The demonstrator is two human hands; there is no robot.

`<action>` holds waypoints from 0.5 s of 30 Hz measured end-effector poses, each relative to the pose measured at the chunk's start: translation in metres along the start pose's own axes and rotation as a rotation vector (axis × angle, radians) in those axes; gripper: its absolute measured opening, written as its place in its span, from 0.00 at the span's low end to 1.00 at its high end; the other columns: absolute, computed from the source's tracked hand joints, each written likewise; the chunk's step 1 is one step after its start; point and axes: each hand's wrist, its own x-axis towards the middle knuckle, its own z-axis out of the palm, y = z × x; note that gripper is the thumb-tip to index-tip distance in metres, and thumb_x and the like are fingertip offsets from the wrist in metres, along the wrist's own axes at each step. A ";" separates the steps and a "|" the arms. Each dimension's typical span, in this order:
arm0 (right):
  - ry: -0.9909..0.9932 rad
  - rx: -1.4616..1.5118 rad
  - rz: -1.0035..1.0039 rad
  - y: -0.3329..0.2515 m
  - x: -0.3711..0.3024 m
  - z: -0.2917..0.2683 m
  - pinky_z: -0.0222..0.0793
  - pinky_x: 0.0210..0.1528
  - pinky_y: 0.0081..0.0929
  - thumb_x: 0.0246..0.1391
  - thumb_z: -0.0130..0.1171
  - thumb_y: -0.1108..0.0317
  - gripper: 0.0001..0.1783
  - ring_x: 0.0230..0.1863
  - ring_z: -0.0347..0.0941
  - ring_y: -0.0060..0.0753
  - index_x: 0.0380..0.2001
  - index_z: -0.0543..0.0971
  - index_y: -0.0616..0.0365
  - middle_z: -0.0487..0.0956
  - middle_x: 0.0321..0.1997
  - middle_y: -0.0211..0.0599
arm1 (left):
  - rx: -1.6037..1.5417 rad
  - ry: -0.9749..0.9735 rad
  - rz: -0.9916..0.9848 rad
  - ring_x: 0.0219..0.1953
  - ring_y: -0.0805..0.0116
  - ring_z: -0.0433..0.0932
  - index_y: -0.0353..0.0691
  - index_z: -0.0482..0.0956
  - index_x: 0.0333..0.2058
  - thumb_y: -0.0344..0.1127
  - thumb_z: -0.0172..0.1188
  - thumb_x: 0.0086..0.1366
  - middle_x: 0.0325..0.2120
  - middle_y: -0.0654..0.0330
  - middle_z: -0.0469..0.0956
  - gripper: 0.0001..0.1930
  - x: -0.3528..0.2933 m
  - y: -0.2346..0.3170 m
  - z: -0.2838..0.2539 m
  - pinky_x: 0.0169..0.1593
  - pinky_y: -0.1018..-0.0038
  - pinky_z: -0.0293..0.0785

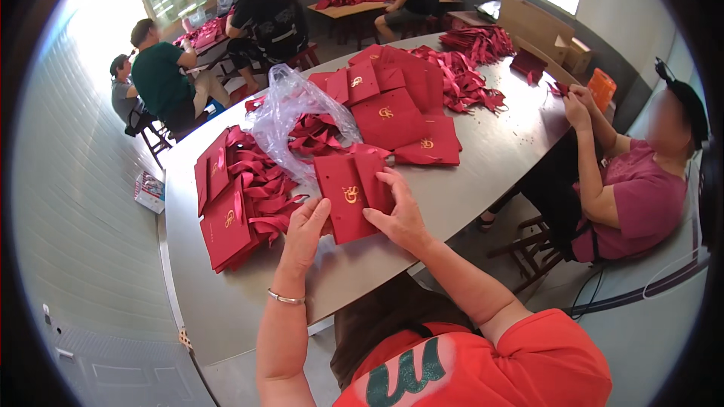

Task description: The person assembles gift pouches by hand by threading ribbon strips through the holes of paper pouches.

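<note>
Between my two hands I hold a red paper gift bag [343, 215] with a gold emblem, flat and tilted above the table's near edge. My left hand [308, 227] pinches its left side. On its right side, the thumb of my right hand [398, 215] lies on the front while the fingers reach the upper right edge. A stack of red bags [226, 230] with ribbon handles lies to the left. Just beyond the held bag are a crumpled clear plastic bag [283, 117] and a heap of flat red bags [388, 113].
The metal-topped table [483, 143] stretches away from me. More ribboned bags [479, 44] are piled at its far end. On the right a seated co-worker [633, 196] handles a small red piece. Several people sit at other tables behind. Cardboard boxes [535, 26] stand at the back right.
</note>
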 end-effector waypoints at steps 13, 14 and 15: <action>-0.019 0.281 0.086 0.003 -0.001 -0.003 0.58 0.67 0.33 0.46 0.66 0.75 0.42 0.66 0.60 0.35 0.63 0.58 0.64 0.63 0.64 0.43 | -0.032 -0.007 -0.005 0.22 0.85 0.63 0.39 0.77 0.41 0.48 0.52 0.72 0.26 0.73 0.74 0.17 0.006 -0.023 -0.012 0.25 0.83 0.57; -0.014 0.280 0.089 0.002 -0.001 -0.003 0.58 0.67 0.33 0.46 0.66 0.75 0.42 0.66 0.60 0.35 0.63 0.58 0.64 0.63 0.64 0.43 | -0.030 -0.012 -0.007 0.22 0.85 0.63 0.39 0.77 0.41 0.48 0.52 0.72 0.26 0.73 0.74 0.17 0.006 -0.024 -0.012 0.25 0.83 0.57; -0.011 0.270 0.064 0.001 -0.001 -0.003 0.58 0.67 0.33 0.46 0.66 0.75 0.42 0.65 0.61 0.35 0.63 0.58 0.64 0.63 0.64 0.43 | -0.041 -0.021 0.003 0.21 0.85 0.61 0.40 0.77 0.41 0.49 0.53 0.71 0.25 0.74 0.73 0.17 0.006 -0.025 -0.011 0.25 0.82 0.55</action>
